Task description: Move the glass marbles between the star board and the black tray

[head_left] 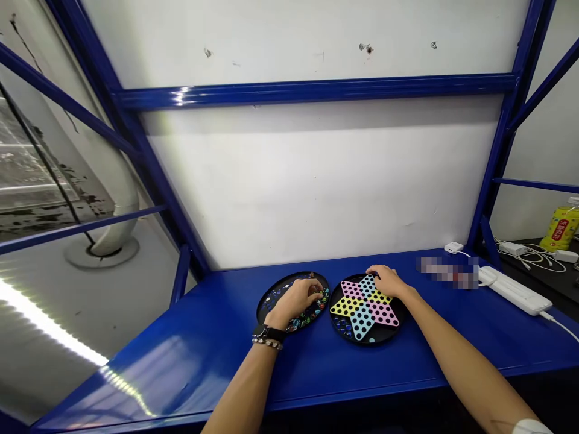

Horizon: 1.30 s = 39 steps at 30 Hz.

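Observation:
A Chinese checkers board (363, 304), star-shaped in pink, yellow and light blue with dark round holes, sits on a round black tray. Several dark blue marbles (342, 327) lie beside its lower left side. My right hand (384, 282) is at the board's far point, fingers bent and drawn together; what they hold, if anything, is hidden. To the left, a second black tray (261, 309) bears many coloured glass marbles (312, 316). Over it my left hand (300, 297) reaches down with curled fingers among the marbles at the right side. Its fingertips are partly hidden.
The trays rest on a blue tabletop (203, 343) with blue frame bars and a white panel behind. A white power strip (515, 292), cables and a blurred-out item (447, 272) are at the right. Farther right stands a yellow bottle (561, 228).

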Each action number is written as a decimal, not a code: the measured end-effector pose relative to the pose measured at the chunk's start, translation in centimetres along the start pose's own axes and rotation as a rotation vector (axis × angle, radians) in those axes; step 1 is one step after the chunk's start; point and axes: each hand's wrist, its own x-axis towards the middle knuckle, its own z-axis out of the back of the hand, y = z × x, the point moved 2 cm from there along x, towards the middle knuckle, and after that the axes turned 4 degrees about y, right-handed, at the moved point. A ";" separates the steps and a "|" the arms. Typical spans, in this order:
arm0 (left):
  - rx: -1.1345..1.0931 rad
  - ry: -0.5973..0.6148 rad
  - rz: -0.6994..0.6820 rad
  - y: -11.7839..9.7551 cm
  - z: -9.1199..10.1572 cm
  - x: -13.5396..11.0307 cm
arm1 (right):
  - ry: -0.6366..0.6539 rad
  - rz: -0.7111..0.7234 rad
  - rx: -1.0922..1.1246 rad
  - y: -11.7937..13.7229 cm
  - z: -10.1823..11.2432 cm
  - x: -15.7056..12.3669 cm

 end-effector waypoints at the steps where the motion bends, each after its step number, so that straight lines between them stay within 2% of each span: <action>1: 0.003 0.008 0.002 -0.1 0.1 -0.1 | 0.000 -0.001 -0.002 0.0 0.0 0.0; 5: -0.025 -0.010 -0.034 -0.4 0.5 -0.4 | -0.003 0.002 -0.014 -0.1 0.0 0.1; 10: -0.179 -0.170 -0.071 -1.8 0.0 0.2 | -0.012 0.009 -0.009 -0.2 -0.1 0.2; 15: -0.114 -0.048 -0.130 -3.5 -1.4 0.9 | -0.015 0.021 -0.013 -0.3 -0.2 0.4; 18: -0.072 -0.122 -0.104 -2.5 -0.9 0.7 | -0.017 0.013 -0.016 -0.3 -0.3 0.4; 22: -0.045 -0.213 -0.020 0.2 0.5 0.1 | -0.020 0.025 -0.014 -0.2 -0.3 0.3; 25: -0.037 -0.118 0.022 1.3 0.6 -0.3 | -0.018 0.024 -0.013 -0.2 -0.2 0.2; 29: -0.090 0.023 -0.023 0.9 0.0 -0.5 | -0.017 0.014 -0.021 -0.1 -0.1 0.2; 39: -0.001 0.057 0.002 0.6 -0.5 -0.6 | -0.006 0.004 -0.017 0.2 0.1 0.0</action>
